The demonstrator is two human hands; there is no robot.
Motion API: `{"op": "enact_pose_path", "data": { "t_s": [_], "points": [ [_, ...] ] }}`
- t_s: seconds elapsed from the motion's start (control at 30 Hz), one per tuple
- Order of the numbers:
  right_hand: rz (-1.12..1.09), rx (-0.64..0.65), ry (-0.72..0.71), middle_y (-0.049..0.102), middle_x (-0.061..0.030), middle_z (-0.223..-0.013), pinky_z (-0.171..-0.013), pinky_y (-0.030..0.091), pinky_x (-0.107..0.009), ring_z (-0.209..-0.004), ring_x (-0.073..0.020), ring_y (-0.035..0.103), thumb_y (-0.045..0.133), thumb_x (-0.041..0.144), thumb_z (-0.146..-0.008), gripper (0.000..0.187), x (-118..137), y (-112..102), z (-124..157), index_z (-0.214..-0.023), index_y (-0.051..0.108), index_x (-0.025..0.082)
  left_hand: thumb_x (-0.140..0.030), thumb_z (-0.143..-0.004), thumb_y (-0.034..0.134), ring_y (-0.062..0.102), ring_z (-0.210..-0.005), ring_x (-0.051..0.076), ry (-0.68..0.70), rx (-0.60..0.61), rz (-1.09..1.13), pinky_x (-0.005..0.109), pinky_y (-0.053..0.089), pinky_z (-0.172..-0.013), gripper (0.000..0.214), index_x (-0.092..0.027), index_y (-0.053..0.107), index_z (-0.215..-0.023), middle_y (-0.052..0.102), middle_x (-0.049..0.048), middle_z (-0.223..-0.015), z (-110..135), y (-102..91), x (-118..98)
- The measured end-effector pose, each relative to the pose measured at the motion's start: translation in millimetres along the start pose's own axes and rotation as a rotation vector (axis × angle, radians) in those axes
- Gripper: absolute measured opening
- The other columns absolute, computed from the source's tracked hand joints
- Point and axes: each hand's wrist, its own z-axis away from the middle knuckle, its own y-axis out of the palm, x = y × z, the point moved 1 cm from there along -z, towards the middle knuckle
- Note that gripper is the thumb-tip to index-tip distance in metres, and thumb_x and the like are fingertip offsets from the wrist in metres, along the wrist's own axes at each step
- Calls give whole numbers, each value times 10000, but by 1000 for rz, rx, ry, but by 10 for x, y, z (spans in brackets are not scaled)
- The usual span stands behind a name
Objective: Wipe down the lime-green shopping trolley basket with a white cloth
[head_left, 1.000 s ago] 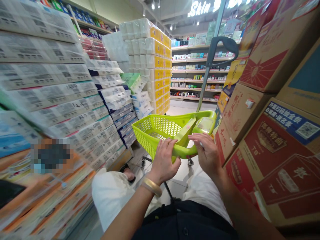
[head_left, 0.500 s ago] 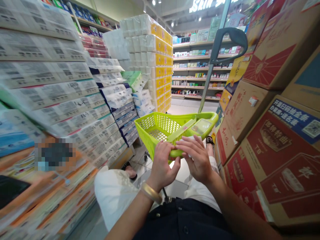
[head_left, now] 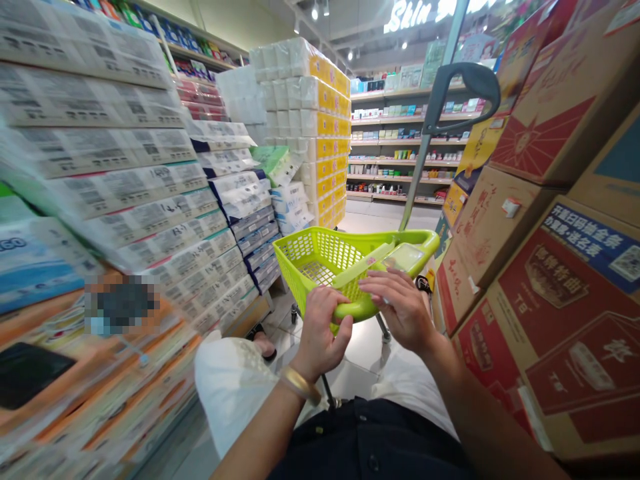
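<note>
Near centre, with white "Skin" lettering (head_left: 406,16) far beyond, the left hand (head_left: 320,328) clasps a lime-green perforated plastic basket (head_left: 363,308) while the right hand (head_left: 400,308), loosely spread, has shifted farther rightward.

1. Right before us sits the basket (head_left: 294,273), its upright handle (head_left: 434,110) rising at the far right edge.
2. On our left, packs (head_left: 145,193) climb in stacks, with a flat slab (head_left: 33,373) lying on the low pile (head_left: 125,400) nearest us.
3. Past those packs, farther ahead, stands a stack of bundles (head_left: 305,113).
4. Over to our right, cartons (head_left: 565,320) rest on cartons.
5. And behind the basket, across the floor (head_left: 373,212), shelves (head_left: 386,143) run along the back.
</note>
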Motion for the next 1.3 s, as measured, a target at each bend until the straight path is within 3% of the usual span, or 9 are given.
{"op": "enact_pose_path", "data": {
  "t_s": [0.2,0.43,0.6,0.67,0.8,0.87,1.03,1.13,1.3],
  "points": [
    [105,-191,237,763,-72,-1028,-1076,424,-496,-1087,-239,677,437,309,-989,284,-448,-118,-54,-1013,708,227,-367,-885,403,526,-911,234,-2,1,2,421,429,-877,197,-229,543,-870,581,63,-893,10,-57,19],
    [25,-11,63,757,-38,-1068,-1074,425,-448,-1124,-205,660,463,252,-980,247,-192,-73,-51,-1013,708,257,-404,-910,362,536,-876,233,-32,-92,21,418,447,-835,263,-232,540,-822,586,65,-860,45,-96,81],
    [92,-88,261,761,-66,-1020,-942,515,-426,-1009,-227,689,442,342,-983,299,-472,-115,-189,-982,721,236,-444,-928,330,542,-861,228,-51,-108,42,414,449,-836,327,-232,531,-780,585,61,-826,63,-154,129],
    [119,-22,260,765,-52,-1018,-971,496,-432,-1020,-225,688,453,337,-980,289,-442,-73,-254,-974,727,246,-453,-931,325,542,-850,226,-50,-116,41,409,450,-824,339,-233,529,-774,583,56,-811,65,-168,138],
    [45,207,65,765,-16,-1055,-1052,438,-398,-1087,-195,671,485,277,-973,245,-229,20,-382,-986,728,258,-461,-935,313,543,-835,223,-66,-135,36,405,452,-809,349,-237,516,-761,576,50,-789,63,-191,165],
    [4,296,82,762,-11,-1066,-976,487,-347,-1048,-181,685,482,276,-974,249,-253,13,-469,-992,729,257,-464,-938,305,544,-843,224,-74,-130,35,407,453,-819,357,-236,516,-762,578,52,-796,59,-207,184],
    [166,502,342,773,-7,-861,-678,503,-268,-789,-175,706,493,272,-953,277,-589,-37,-751,-865,755,248,-437,-944,316,547,-855,221,-52,-114,24,402,450,-821,338,-233,539,-793,588,52,-823,51,-232,212],
    [213,635,281,757,5,-791,-625,457,-251,-715,-156,679,501,284,-948,299,-547,44,-863,-811,766,256,-433,-943,311,550,-859,221,-57,-110,-2,394,452,-811,338,-231,538,-795,591,52,-829,54,-226,211],
    [153,740,127,763,45,-850,-660,455,-222,-752,-135,680,563,347,-936,253,-355,206,-974,-783,762,317,-379,-943,336,547,-850,212,-22,-116,-14,379,448,-797,295,-222,546,-806,589,47,-831,57,-232,199]
  ]
}}
